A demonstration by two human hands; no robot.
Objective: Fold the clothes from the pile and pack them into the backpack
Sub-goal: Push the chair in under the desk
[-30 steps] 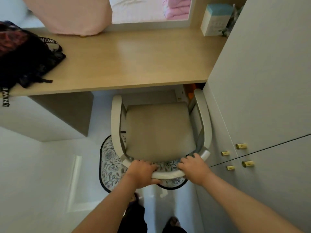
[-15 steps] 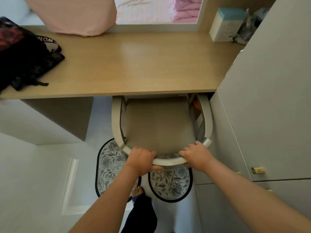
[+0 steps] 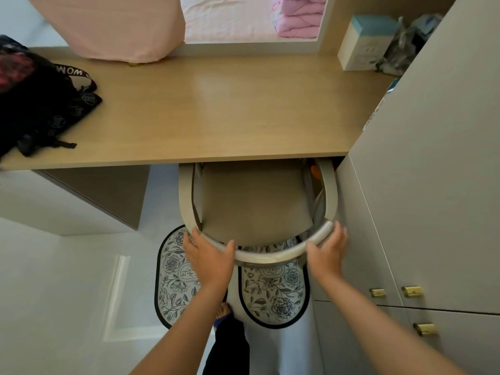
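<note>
Left hand: the left hand (image 3: 209, 262) is lying against the left part of the backrest rail (image 3: 270, 257), fingers stretched out and apart, not wrapping it.
Right hand: the right hand (image 3: 328, 253) is touching the right end of the same rail, fingers spread and loose (it is blurred, so no finer detail is showing).
Chair: the chair (image 3: 254, 201) is standing with the front of its seat tucked under the desk (image 3: 216, 109) and its right armrest running just beside the cabinet (image 3: 433, 185).
Backpack: the black backpack (image 3: 38, 104) is lying on the left end of the desk, well apart from both hands, with a lettered strap (image 3: 77, 74) looping out across the wood.
Clothes: a pink cloth (image 3: 113, 25) is hanging down onto the desk's far edge, and a folded pink stack (image 3: 297, 20) is sitting beyond the desk on a pale sheet.
Desk corner: a white and blue box (image 3: 364, 43) is standing at the far right end.
Floor: two floral mats (image 3: 273, 296) are lying side by side under and behind the chair; a bare foot (image 3: 223, 311) is showing between them.
Cabinet: brass knobs (image 3: 411, 291) are sticking out of its doors to the right of the right forearm.
</note>
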